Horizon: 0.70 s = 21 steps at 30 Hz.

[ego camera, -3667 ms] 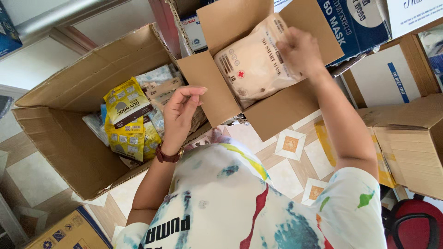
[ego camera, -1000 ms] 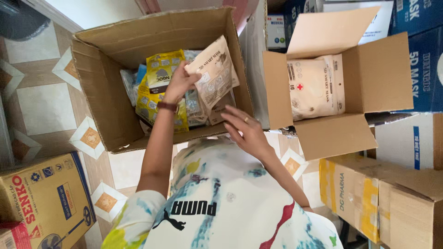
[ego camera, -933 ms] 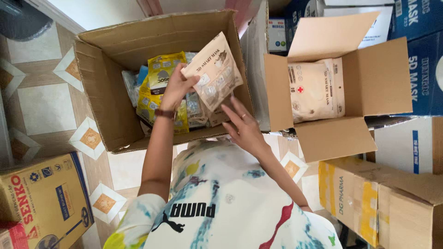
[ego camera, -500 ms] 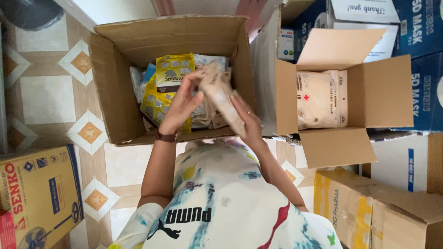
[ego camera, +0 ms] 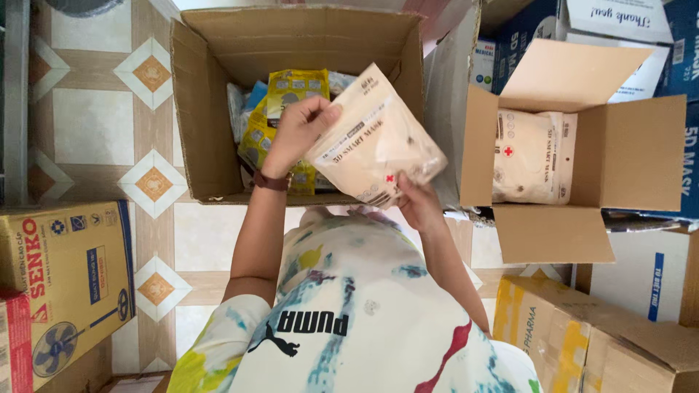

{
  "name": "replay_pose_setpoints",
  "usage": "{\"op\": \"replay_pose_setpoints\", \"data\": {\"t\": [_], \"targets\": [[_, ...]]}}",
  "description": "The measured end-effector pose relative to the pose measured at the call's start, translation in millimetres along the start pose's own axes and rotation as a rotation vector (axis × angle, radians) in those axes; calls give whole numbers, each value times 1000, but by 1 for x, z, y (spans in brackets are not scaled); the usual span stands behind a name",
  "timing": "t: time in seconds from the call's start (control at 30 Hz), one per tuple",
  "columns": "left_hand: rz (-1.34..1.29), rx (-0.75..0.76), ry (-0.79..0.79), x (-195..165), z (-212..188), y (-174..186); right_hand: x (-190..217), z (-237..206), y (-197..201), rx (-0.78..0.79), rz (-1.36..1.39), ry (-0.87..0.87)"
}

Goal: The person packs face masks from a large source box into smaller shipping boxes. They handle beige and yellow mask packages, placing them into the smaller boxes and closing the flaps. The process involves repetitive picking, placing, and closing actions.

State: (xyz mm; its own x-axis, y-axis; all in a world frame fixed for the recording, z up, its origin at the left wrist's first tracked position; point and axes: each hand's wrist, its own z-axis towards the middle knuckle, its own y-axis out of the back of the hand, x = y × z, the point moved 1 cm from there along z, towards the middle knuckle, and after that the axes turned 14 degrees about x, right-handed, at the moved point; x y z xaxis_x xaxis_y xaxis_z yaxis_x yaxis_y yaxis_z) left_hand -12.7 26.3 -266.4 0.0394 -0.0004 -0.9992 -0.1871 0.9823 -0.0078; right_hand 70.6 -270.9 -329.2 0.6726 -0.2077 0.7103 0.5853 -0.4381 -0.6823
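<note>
Both hands hold one cream pouch of face masks [ego camera: 375, 142] above the near edge of the large open carton [ego camera: 211, 87]; the left hand [ego camera: 300, 131] pinches its far-left edge, and the right hand [ego camera: 419, 204] grips its near corner from below. It looks light, soft and somewhat slick, a flat plastic pack likely to bow; hold it by opposite edges; similar pouches fill the smaller carton [ego camera: 633, 153] to the right.

This looks like a stockroom or packing corner of a small shop. Open cardboard cartons [ego camera: 218, 109] of packeted goods sit on a patterned tile floor [ego camera: 95, 124], with stacked blue product boxes [ego camera: 677, 44] and sealed cartons [ego camera: 582, 342] crowding close around.
</note>
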Motion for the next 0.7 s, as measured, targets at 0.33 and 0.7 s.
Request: {"op": "replay_pose_setpoints", "data": {"t": [0.33,0.7], "targets": [[-411,-74,18,17,-3,-11,12,-2,-22,-48,127,-39],[-516,-34,18,-13,-24,-12,39,-13,-83,-86,-219,41]]}}
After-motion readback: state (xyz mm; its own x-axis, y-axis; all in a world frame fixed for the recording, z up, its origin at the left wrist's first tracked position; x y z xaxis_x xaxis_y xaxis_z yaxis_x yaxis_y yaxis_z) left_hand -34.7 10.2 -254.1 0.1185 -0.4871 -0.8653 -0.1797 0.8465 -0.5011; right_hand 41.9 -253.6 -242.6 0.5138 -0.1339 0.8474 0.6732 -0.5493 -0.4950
